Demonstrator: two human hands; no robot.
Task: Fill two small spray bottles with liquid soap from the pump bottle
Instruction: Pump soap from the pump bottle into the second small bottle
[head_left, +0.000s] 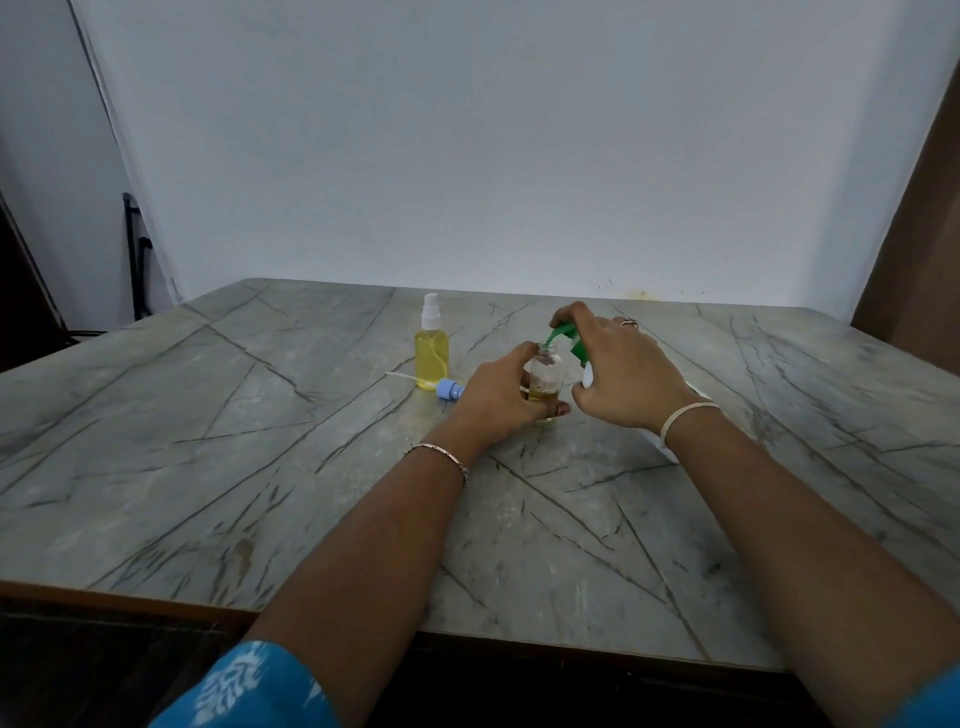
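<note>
A small clear spray bottle (545, 375) stands uncapped on the marble table (260, 441), with a little yellow soap at its bottom. My left hand (501, 400) grips it from the left. My right hand (621, 366) is wrapped over the white pump bottle (587, 378), which is tilted and mostly hidden; its green pump spout (560, 332) points into the small bottle's mouth. A second small spray bottle (431, 349), full of yellow soap and fitted with a white sprayer, stands to the left. A loose blue sprayer cap (450, 389) with its white tube lies in front of it.
A white wall backs the table. A brown panel (919, 234) rises at the right edge and a dark stand (136, 254) is at the far left. The table's front edge runs just above my blue sleeves.
</note>
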